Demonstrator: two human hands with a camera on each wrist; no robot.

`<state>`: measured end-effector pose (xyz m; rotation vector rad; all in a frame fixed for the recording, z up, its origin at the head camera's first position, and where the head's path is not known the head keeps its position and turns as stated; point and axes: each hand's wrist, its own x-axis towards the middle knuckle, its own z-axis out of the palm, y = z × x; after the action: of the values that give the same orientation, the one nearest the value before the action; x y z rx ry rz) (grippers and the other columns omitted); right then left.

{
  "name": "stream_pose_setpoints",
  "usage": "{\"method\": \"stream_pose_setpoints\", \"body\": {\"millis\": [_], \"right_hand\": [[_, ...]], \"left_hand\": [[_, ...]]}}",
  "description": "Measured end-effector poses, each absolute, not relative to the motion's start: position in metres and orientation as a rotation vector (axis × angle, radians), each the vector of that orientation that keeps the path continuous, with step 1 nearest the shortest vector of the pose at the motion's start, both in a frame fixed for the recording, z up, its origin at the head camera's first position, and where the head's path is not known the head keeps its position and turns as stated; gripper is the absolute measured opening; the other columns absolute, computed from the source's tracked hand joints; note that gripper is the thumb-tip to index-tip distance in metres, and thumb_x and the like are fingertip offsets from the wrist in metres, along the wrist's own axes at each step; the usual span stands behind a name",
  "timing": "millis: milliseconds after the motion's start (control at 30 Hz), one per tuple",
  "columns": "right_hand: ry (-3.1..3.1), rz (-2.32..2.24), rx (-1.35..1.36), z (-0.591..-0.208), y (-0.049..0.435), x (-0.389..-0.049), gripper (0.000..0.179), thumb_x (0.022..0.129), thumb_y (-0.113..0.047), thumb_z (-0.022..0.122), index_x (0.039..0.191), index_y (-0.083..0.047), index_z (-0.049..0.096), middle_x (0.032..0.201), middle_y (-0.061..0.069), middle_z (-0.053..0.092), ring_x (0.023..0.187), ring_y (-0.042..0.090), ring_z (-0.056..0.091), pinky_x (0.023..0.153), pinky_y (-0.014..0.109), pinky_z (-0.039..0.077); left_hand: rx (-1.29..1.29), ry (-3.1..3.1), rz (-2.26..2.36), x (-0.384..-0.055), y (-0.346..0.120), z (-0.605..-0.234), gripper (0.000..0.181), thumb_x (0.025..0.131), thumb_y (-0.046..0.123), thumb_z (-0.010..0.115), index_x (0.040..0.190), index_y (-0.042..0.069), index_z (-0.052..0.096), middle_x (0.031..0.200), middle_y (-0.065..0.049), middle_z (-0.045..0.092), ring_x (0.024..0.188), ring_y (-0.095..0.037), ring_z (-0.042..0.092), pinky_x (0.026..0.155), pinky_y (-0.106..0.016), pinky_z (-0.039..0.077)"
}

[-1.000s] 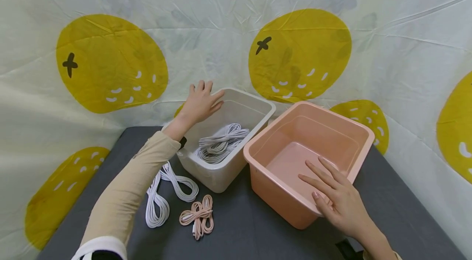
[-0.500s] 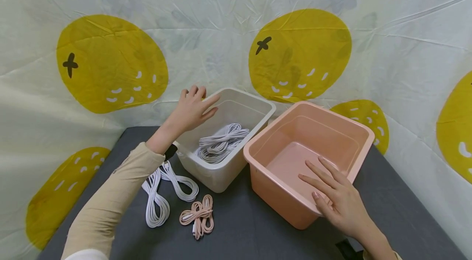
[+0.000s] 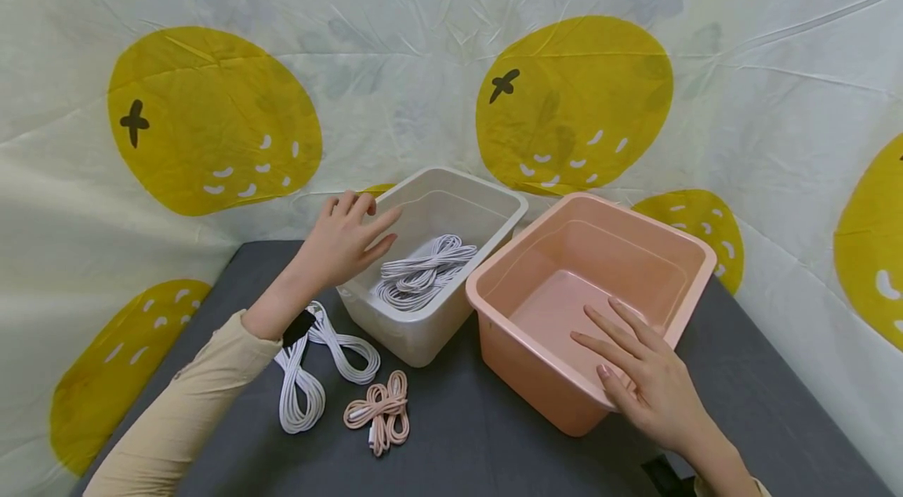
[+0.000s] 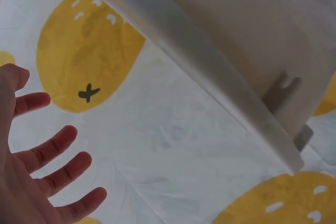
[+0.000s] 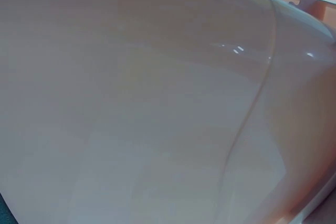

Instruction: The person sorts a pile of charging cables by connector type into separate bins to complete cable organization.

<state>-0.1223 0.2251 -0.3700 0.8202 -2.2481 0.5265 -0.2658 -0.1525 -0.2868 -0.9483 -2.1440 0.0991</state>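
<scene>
My left hand [image 3: 340, 246] hovers at the left rim of a white plastic bin [image 3: 416, 344], its fingers spread and nothing in them. In the left wrist view the loose fingers [image 4: 58, 148] are apart from the bin's wall. Several coiled white cables [image 3: 426, 271] lie inside this bin. To its right stands a peach-pink bin [image 3: 529, 375] with nothing seen on its floor. My right hand [image 3: 652, 391] rests over that bin's near right rim, fingers straight and reaching inward. The right wrist view is filled by the pink bin's wall [image 5: 157, 103].
Before the white bin, a white cable [image 3: 302, 403] lies in two loops on the dark grey tabletop [image 3: 466, 442]. Beside it is a tied pink cable [image 3: 381, 411]. A pale cloth [image 3: 395, 113] with yellow fruit shapes hangs behind the table.
My left hand has drawn back leftward and toward me, from over the white bin's far left to its left rim. My right hand, the bins and the cables stay put.
</scene>
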Motion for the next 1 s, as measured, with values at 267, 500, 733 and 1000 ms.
{"method": "stream_pose_setpoints", "body": {"millis": [267, 500, 733, 1000], "right_hand": [[-2.25, 0.519, 0.825, -0.369, 0.225, -0.123, 0.032, 0.09, -0.031, 0.044, 0.114, -0.019, 0.062, 0.131, 0.007, 0.05, 0.13, 0.027, 0.033, 0.109, 0.018, 0.01], [-2.244, 0.522, 0.83, -0.37, 0.224, -0.123, 0.032, 0.09, -0.032, 0.044, 0.114, -0.019, 0.062, 0.132, 0.007, 0.049, 0.131, 0.026, 0.032, 0.109, 0.018, 0.01], [-2.236, 0.529, 0.834, -0.37, 0.224, -0.123, 0.033, 0.09, -0.033, 0.044, 0.114, -0.018, 0.062, 0.132, 0.006, 0.049, 0.133, 0.021, 0.029, 0.109, 0.018, 0.011], [-2.28, 0.524, 0.817, -0.37, 0.225, -0.122, 0.032, 0.089, -0.029, 0.046, 0.115, -0.019, 0.061, 0.132, 0.008, 0.049, 0.134, 0.019, 0.026, 0.108, 0.017, 0.009]], "left_hand": [[-0.986, -2.155, 0.106, -0.246, -0.17, -0.294, 0.032, 0.08, 0.028, 0.062, 0.109, 0.018, 0.053, 0.089, -0.011, 0.051, 0.082, -0.029, 0.044, 0.072, -0.045, 0.037], [-1.011, -2.167, 0.135, -0.229, -0.193, -0.306, 0.031, 0.079, 0.028, 0.061, 0.107, 0.017, 0.055, 0.089, -0.01, 0.052, 0.084, -0.03, 0.045, 0.073, -0.045, 0.038], [-1.002, -2.175, 0.102, -0.218, -0.219, -0.326, 0.047, 0.096, 0.042, 0.021, 0.104, 0.015, 0.058, 0.087, -0.012, 0.052, 0.083, -0.03, 0.045, 0.071, -0.044, 0.037], [-1.004, -2.185, 0.067, -0.211, -0.241, -0.344, 0.054, 0.095, 0.044, 0.017, 0.099, 0.014, 0.061, 0.086, -0.011, 0.054, 0.082, -0.029, 0.046, 0.069, -0.043, 0.038]]}}
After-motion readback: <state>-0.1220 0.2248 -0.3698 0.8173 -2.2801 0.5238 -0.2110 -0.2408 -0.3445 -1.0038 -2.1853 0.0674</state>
